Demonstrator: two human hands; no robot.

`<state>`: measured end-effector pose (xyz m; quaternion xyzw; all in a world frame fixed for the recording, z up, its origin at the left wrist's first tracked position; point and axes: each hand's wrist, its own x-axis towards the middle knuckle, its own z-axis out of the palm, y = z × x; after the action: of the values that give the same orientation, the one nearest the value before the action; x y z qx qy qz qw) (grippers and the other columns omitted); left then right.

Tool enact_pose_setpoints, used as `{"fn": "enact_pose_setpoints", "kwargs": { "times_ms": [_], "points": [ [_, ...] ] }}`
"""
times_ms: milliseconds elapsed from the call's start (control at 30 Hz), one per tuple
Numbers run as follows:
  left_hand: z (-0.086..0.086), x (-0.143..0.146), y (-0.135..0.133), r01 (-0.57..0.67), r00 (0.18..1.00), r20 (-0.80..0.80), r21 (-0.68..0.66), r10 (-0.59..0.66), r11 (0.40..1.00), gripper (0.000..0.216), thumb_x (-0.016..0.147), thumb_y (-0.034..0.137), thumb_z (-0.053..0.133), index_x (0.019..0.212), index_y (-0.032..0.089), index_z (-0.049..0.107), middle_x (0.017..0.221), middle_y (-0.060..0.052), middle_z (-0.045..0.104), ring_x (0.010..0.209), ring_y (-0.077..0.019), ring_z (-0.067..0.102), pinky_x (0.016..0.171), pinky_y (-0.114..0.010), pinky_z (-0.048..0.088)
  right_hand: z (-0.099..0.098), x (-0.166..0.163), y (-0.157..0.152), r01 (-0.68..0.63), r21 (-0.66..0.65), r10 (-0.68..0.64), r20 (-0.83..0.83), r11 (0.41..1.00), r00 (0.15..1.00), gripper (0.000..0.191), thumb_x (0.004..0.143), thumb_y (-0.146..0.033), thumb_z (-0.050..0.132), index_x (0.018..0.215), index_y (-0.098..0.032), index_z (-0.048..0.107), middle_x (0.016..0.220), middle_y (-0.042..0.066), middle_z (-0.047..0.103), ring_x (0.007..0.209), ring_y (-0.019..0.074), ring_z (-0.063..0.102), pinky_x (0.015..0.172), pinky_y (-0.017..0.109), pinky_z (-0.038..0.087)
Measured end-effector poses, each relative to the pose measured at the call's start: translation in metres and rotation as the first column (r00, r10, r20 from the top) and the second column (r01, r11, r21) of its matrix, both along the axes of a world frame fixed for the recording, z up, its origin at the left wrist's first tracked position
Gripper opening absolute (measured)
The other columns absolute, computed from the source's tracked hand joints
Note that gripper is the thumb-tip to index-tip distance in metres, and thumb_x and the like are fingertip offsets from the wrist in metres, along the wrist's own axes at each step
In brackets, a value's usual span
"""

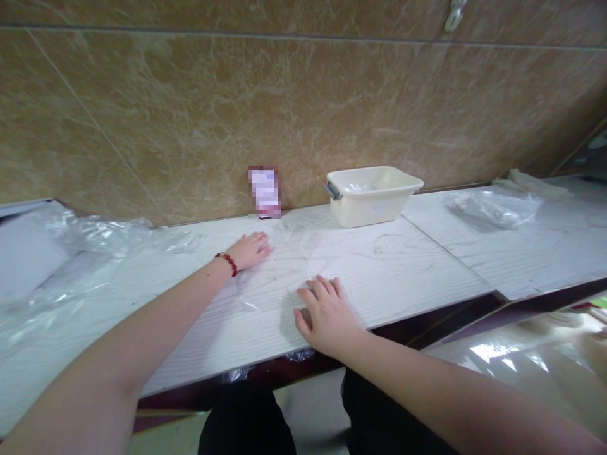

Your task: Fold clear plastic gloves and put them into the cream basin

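My left hand lies flat on the white wood-grain tabletop, fingers stretched forward, with a red bead bracelet on the wrist. My right hand rests palm down nearer the table's front edge, fingers spread. Both hands press on a sheet of clear plastic film that covers the table; neither holds anything. A cream plastic tub with a grey handle stands at the back, right of my hands.
A small blurred card leans against the brown marble-tiled wall. Crumpled clear plastic lies at the left, more plastic on the adjoining table at the right. A glossy floor shows below on the right.
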<state>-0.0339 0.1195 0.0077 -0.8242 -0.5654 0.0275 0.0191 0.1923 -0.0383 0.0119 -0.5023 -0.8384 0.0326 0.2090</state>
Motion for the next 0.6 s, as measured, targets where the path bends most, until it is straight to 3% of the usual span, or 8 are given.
{"fn": "enact_pose_setpoints", "kwargs": {
  "times_ms": [167,333,467,600],
  "points": [
    [-0.003,0.002,0.008,-0.086,0.996,0.005,-0.034,0.087,0.996,0.065,0.079,0.053,0.012,0.131,0.015,0.017,0.138,-0.010,0.014,0.124,-0.0227,0.015,0.097,-0.046,0.013,0.001,0.001,0.000,-0.006,-0.006,0.006,0.003,1.000,1.000,0.033,0.077,-0.036,0.039,0.102,-0.018,0.051,0.110,0.011,0.047,0.112,0.0275,0.029,0.093,0.050,0.012],
    [0.000,-0.006,0.012,-0.082,0.997,-0.005,-0.047,0.082,0.996,0.074,0.075,0.059,0.013,0.131,0.012,0.013,0.138,-0.011,0.012,0.125,-0.0228,0.012,0.098,-0.044,0.011,0.001,0.001,0.000,-0.003,-0.005,0.003,0.001,1.000,1.000,0.033,0.077,-0.036,0.039,0.102,-0.018,0.050,0.110,0.011,0.047,0.112,0.0272,0.029,0.093,0.050,0.012],
    [0.004,-0.010,0.014,-0.160,0.987,-0.002,-0.037,0.160,0.986,0.075,0.075,0.060,0.010,0.131,0.010,0.014,0.137,-0.013,0.013,0.125,-0.0235,0.011,0.097,-0.046,0.010,0.000,0.001,0.000,-0.002,-0.001,0.002,-0.009,1.000,1.000,0.033,0.076,-0.036,0.040,0.102,-0.018,0.050,0.109,0.011,0.047,0.112,0.0269,0.029,0.094,0.049,0.012],
    [0.003,-0.001,0.009,-0.057,0.998,0.002,-0.013,0.057,0.998,0.070,0.077,0.057,0.008,0.131,0.014,0.014,0.137,-0.010,0.015,0.125,-0.0213,0.011,0.098,-0.046,0.007,-0.001,0.002,0.000,-0.007,0.003,0.008,-0.013,1.000,1.000,0.033,0.076,-0.035,0.040,0.102,-0.017,0.050,0.109,0.012,0.046,0.112,0.0268,0.030,0.093,0.050,0.013]
  ]
}}
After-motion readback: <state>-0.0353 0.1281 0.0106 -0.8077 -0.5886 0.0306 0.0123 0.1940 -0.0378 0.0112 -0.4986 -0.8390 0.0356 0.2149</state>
